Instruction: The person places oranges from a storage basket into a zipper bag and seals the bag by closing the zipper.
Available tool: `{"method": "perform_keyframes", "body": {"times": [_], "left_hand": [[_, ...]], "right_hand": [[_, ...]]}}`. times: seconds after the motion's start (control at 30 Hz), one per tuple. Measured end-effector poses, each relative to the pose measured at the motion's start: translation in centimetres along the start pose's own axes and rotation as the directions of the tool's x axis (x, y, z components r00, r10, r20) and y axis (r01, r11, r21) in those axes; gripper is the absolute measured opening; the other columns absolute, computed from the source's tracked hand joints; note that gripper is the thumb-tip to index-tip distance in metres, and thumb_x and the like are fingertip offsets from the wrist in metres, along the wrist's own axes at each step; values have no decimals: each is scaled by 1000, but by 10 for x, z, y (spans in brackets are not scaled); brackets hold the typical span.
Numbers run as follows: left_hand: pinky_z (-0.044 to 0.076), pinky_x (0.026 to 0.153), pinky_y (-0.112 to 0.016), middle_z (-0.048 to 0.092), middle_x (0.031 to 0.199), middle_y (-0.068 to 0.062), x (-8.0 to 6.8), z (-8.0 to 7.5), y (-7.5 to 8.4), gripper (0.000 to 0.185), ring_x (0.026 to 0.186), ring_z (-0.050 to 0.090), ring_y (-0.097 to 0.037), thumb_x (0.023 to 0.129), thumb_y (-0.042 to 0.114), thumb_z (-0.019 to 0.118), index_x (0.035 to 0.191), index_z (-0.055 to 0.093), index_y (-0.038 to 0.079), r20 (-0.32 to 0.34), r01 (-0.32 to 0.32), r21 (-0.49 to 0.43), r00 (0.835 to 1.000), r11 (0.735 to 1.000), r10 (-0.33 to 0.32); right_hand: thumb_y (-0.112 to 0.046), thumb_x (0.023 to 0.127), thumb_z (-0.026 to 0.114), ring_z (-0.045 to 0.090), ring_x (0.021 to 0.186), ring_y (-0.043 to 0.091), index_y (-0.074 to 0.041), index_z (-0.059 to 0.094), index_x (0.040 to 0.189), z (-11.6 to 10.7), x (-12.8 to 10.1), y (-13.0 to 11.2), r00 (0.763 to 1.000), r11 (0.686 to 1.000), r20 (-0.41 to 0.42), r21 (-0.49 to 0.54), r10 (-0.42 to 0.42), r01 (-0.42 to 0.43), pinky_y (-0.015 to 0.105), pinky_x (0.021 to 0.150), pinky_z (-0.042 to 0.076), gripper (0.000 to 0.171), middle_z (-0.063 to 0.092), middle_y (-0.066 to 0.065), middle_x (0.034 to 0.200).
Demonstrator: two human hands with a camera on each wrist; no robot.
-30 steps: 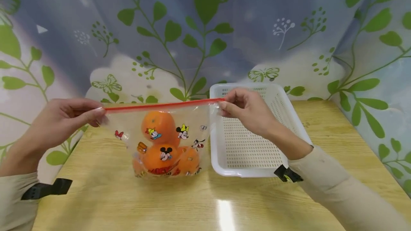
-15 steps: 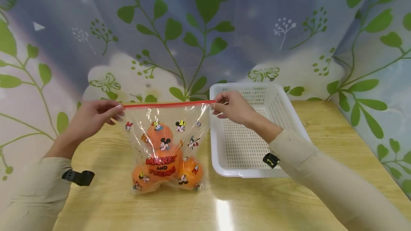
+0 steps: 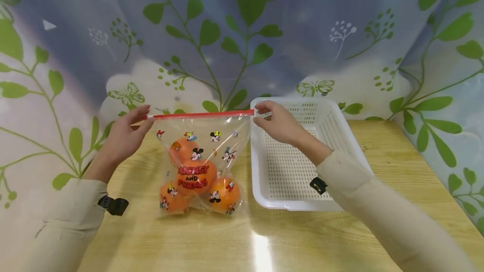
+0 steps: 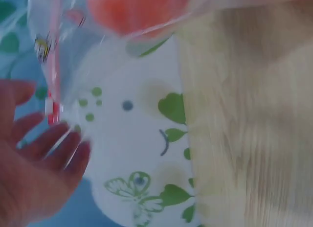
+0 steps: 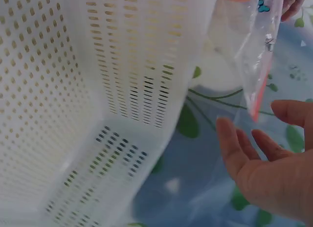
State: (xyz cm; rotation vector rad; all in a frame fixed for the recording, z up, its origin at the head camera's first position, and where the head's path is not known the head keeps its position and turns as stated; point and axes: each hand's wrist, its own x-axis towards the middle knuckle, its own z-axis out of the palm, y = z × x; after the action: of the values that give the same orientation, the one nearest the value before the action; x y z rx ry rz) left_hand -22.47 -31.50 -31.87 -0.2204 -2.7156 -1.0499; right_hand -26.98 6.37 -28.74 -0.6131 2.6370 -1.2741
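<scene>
A clear zip bag [image 3: 202, 127] with cartoon prints and a red zip strip stands upright on the table. Several oranges [image 3: 223, 196] lie inside it. My left hand [image 3: 126, 135] is at the strip's left end, fingers and thumb spread apart around the small white slider [image 4: 49, 105]; whether a finger touches it is hard to tell. At the other end, my right hand [image 3: 277, 124] has its fingers and thumb parted. In the right wrist view the bag's red-edged corner hangs just short of those fingers.
A white perforated plastic basket [image 3: 261, 196] stands right of the bag, under my right forearm. Both rest on a light wood table [image 3: 196, 247]. Behind the table hangs a leaf-patterned cloth [image 3: 302, 45].
My left hand has moved right and the bag has gone from being held stretched out to standing on the table. Both hands have let go of the strip's ends.
</scene>
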Motion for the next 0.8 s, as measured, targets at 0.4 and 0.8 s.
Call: {"method": "perform_keyframes", "body": {"times": [0.4,0.8], "left_hand": [[38,93,-55,53,134,-13,-71,33,38,61,120,49,-35,94,55,42,129,60,8,50,-626,432,735,649,676],[34,101,-56,41,146,-11,-66,60,26,77,136,32,-31,86,59,58,147,41,15,193,-558,439,824,704,532]], "right_hand": [[-42,96,54,30,136,28,-20,43,145,61,-73,-66,918,718,279,-573,-283,396,43,104,37,54,29,9,153],[-53,95,48,24,139,35,-19,18,155,106,-59,-57,939,702,320,-639,-129,314,48,107,31,75,16,10,157]]}}
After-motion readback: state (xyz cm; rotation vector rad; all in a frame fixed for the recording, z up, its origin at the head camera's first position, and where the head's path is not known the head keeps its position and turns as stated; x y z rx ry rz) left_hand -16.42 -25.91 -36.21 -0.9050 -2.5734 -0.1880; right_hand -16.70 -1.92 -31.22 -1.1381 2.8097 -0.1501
